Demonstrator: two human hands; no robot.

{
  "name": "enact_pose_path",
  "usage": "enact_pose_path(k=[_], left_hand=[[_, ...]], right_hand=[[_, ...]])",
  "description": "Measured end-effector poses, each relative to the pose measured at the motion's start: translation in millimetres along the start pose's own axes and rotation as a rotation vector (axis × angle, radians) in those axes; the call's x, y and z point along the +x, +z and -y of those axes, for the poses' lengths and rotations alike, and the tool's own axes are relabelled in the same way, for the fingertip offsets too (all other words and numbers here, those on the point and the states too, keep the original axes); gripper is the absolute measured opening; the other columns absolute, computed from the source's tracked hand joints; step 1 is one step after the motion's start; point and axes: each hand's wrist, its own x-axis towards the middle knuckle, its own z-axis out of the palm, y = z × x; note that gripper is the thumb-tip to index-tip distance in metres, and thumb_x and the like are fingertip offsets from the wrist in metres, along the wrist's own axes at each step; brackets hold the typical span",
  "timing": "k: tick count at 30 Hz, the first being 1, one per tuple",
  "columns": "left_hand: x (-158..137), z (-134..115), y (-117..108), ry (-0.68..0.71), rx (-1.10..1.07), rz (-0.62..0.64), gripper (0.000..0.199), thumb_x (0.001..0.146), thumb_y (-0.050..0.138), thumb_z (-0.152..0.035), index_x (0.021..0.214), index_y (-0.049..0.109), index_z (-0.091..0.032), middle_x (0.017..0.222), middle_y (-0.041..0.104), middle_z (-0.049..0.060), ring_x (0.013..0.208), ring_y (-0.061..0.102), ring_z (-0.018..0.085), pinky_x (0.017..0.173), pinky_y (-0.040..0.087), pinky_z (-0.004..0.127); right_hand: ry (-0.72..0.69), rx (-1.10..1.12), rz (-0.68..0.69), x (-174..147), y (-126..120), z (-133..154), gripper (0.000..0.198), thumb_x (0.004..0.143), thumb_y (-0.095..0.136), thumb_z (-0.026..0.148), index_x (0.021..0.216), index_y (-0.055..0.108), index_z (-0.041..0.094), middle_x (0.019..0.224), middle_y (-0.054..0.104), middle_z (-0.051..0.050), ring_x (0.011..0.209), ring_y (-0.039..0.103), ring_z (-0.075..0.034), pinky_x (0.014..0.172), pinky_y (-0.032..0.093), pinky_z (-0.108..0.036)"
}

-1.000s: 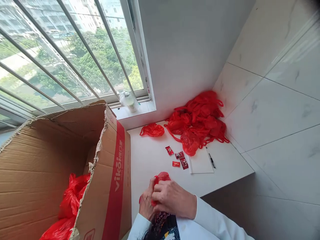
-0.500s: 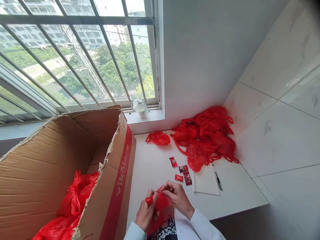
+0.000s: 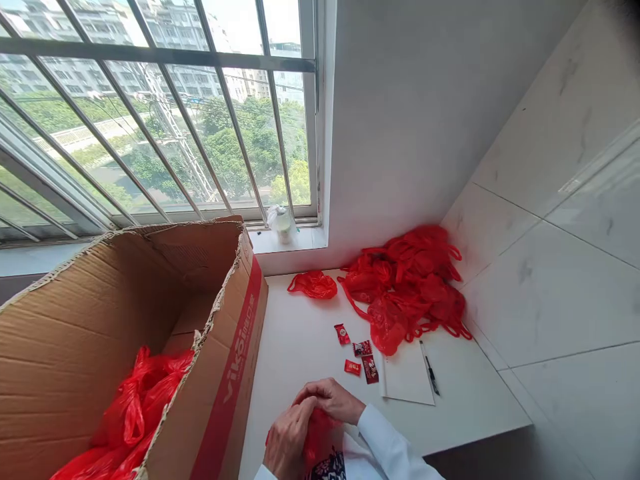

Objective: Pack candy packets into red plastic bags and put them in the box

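Left hand [image 3: 286, 437] and right hand [image 3: 336, 399] are clamped on a red plastic bag [image 3: 317, 437]. Four small red packets [image 3: 363, 349] lie beyond.

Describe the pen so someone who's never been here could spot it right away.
Find the white table, then its big heap of red bags. White paper lies at the heap's near edge. The pen lies along the paper's right side, slim and partly black where the paper is broad and pale.

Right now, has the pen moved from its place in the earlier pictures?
No. Against the white table, the pen keeps its place beside the paper; the view shifted.
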Motion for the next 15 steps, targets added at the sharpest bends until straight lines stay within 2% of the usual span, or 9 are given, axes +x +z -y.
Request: enact_pose_path(k=[3,6,9,12,13,15], left_hand=[[-0.5,6.1,4.1,0.051,0.068,-0.107,0.035,0.076,0.039,-0.009,0.107,0.051,-0.02,0.093,0.067,0.008,0.074,0.067,0.017,0.059,0.049,0.02],[-2.6,10.3,6.4,-0.003,0.057,-0.11,0.03,0.082,0.035,-0.009,0.101,0.054,-0.021,0.097,0.065,0.007,0.077,0.066,0.015,0.062,0.05,0.019],[-6.5,10.8,8.2,-0.031,0.032,-0.09,0.025,0.086,0.033,-0.01,0.092,0.056,-0.019,0.094,0.063,0.007,0.079,0.065,0.014,0.063,0.05,0.019],[-11.4,9.2,6.8,-0.021,0.08,-0.09,0.021,0.087,0.035,-0.012,0.085,0.055,-0.019,0.088,0.059,0.006,0.077,0.062,0.014,0.061,0.048,0.019],[-13.4,8.3,5.7,-0.014,0.106,-0.091,0.02,0.087,0.037,-0.014,0.082,0.055,-0.019,0.086,0.058,0.005,0.076,0.06,0.014,0.061,0.047,0.02],[-18.4,6.3,3.5,-0.003,0.129,-0.09,0.018,0.086,0.041,-0.015,0.074,0.054,-0.019,0.083,0.056,0.005,0.076,0.057,0.015,0.064,0.047,0.023]], right_hand=[[0.053,-0.019,0.142,6.4,-1.7,-15.6,0.038,0.069,0.048,0.01,0.1,0.067,0.018,0.085,0.065,0.002,0.072,0.055,-0.01,0.069,0.043,-0.021],[0.112,-0.036,0.169,2.9,-3.0,-22.6,0.04,0.065,0.052,0.009,0.101,0.066,0.017,0.081,0.064,0.003,0.064,0.051,-0.008,0.06,0.039,-0.018],[0.108,-0.106,0.032,-3.1,-1.5,-17.0,0.032,0.069,0.051,0.01,0.095,0.069,0.016,0.078,0.066,0.001,0.065,0.053,-0.01,0.059,0.039,-0.02],[0.024,-0.287,-0.192,-10.5,0.8,-4.0,0.024,0.08,0.05,0.017,0.088,0.072,0.019,0.083,0.069,-0.003,0.078,0.059,-0.015,0.072,0.043,-0.026],[-0.006,-0.354,-0.222,-13.5,0.9,-0.7,0.024,0.083,0.049,0.021,0.087,0.073,0.021,0.085,0.069,-0.004,0.083,0.059,-0.017,0.077,0.043,-0.028],[-0.038,-0.455,-0.198,-20.5,-1.6,-0.5,0.025,0.087,0.049,0.029,0.089,0.073,0.023,0.086,0.069,-0.005,0.087,0.059,-0.018,0.08,0.044,-0.031]])
